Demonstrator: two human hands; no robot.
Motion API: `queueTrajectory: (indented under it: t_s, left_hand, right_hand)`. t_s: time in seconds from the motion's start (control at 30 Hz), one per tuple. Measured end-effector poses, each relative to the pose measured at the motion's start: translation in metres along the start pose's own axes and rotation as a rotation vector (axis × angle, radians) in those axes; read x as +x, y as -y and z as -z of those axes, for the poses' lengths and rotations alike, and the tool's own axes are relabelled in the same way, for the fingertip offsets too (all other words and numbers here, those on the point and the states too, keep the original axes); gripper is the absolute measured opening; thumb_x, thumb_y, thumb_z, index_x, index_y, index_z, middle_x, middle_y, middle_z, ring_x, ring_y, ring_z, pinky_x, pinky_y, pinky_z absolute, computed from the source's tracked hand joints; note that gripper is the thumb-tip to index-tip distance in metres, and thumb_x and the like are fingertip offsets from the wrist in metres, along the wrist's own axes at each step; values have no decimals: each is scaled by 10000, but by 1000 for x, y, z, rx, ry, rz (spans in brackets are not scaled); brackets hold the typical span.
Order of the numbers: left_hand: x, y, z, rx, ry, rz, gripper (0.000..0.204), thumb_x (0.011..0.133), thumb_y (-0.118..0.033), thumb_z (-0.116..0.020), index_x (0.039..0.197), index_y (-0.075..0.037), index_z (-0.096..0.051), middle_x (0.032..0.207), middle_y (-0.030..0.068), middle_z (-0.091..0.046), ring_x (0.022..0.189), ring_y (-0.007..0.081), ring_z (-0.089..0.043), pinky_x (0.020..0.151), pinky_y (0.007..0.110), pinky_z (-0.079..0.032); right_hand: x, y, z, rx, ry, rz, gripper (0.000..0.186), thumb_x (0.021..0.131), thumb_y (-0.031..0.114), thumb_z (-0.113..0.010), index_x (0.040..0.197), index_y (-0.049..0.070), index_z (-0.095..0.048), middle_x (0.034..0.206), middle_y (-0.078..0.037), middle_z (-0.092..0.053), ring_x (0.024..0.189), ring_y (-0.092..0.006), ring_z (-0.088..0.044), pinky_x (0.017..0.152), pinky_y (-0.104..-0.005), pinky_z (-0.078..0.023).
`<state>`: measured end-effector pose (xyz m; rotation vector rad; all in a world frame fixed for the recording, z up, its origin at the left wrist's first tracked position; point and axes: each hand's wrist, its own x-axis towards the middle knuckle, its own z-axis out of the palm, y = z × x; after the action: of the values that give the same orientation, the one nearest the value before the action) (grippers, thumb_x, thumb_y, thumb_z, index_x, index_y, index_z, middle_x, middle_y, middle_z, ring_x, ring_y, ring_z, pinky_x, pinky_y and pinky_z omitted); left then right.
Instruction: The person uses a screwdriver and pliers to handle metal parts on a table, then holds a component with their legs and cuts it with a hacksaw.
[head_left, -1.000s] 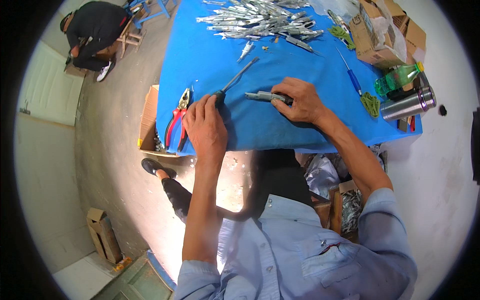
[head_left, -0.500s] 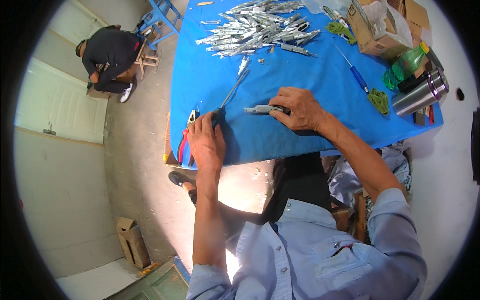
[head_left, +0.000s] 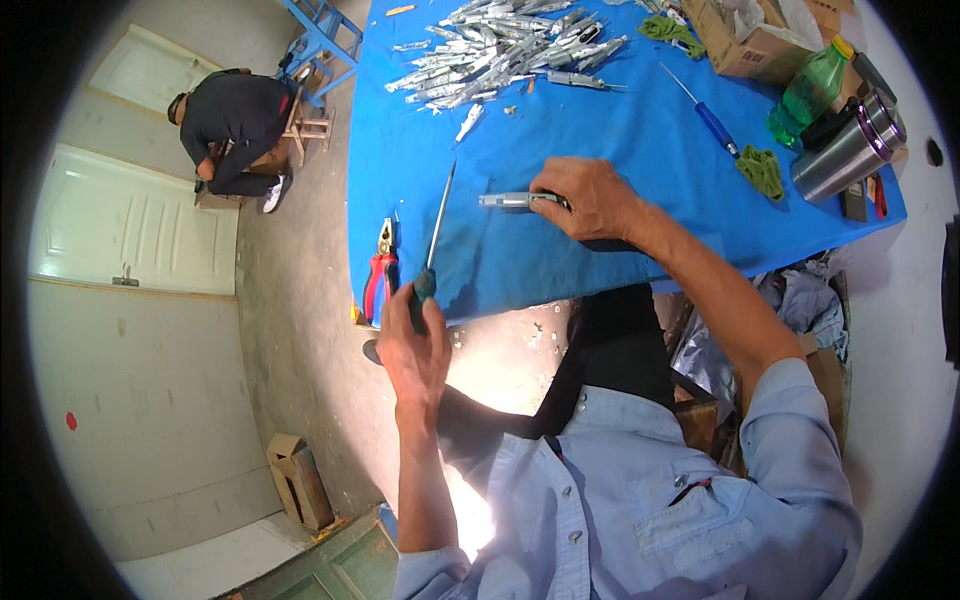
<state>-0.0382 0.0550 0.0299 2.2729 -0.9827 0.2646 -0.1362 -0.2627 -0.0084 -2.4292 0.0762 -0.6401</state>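
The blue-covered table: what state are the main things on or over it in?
Dark-green-handled screwdriver, held in the left hand
Slim grey metal piece, gripped in the right hand
Red-and-blue-handled pliers, lying down
Blue-handled screwdriver, lying unheld
Two green cloths, crumpled
Green plastic bottle, yellow cap on
Silver metal flask, unheld
Brown cardboard box, open
Grey metal pieces, loosely heaped
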Motion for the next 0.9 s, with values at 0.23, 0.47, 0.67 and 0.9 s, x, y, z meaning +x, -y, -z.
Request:
queueTrajectory:
  t_s: [0.23,0.47,0.67,0.9]
  left_hand:
    - [-90,-20,31,-221,14,163,281,1015,-68,-655,1247,87,-689,1032,162,-709,909,200,-673,841,319,-542]
    - [-132,-37,45,-138,45,209,338,904,-41,-740,1227,53,-703,1049,196,-742,928,330,-747,873,394,-594]
    - [-149,-41,47,-131,50,152,368,876,-43,-784,1227,38,-711,1067,193,-744,916,344,-746,849,405,-603]
    - [-151,-37,47,-136,54,71,402,861,-11,-789,1253,27,-708,1082,203,-730,928,339,-744,824,403,-603]
  right_hand:
    - [-18,35,-1,-67,-51,-101,193,972,225,-740,1027,44,-707,934,-157,-697,863,-393,-687,747,-499,-533]
    - [-84,100,-9,17,43,-393,207,1013,205,-685,1103,37,-602,774,-201,-690,724,-447,-686,666,-570,-485]
    - [-93,112,-7,27,74,-496,210,1009,212,-691,1064,25,-613,714,-197,-669,678,-436,-663,645,-558,-465]
    - [-93,121,0,161,129,-680,260,988,239,-668,1014,-19,-653,812,-271,-717,807,-484,-713,788,-585,-539]
